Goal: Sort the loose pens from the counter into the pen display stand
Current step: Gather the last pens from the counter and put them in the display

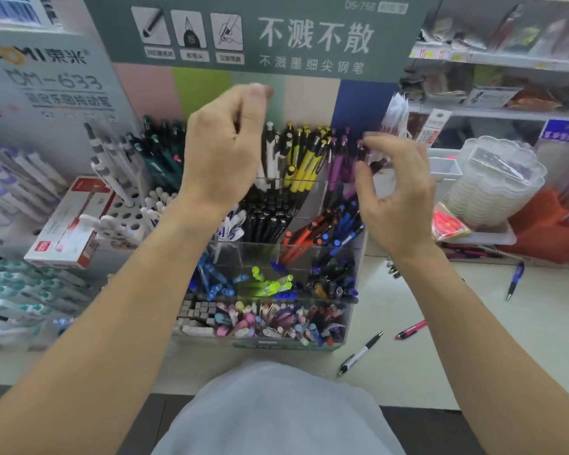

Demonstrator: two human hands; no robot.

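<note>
Overhead, the head camera looks down on a pale surface (493, 326) in a stationery shop, with stocked shelves (493, 60) at the back right and a grey-green sign board (263, 31) with white lettering rising behind the goods. A clear tiered pen display stand (350, 320) sits in the middle of the surface, its compartments packed with pens by colour: yellow and purple at the back, black and orange-blue in the middle, pastel ones in front. A red and white box (69, 224) lies to its left, and a stack of clear plastic tubs (496, 178) stands to its right.

Three loose pens lie on the surface right of the stand: a black and white pen (360, 353) nearest the front edge, a pink pen (410, 330) just beyond it, and a blue pen (514, 280) farther right. All are well apart from both hands.

Both hands are raised over the stand's back rows. The left hand (220, 156) has loosely curled fingers holding nothing visible. The right hand (398, 195) has its fingertips (370, 137) at the purple pens (340, 159); whether it pinches one I cannot tell.
</note>
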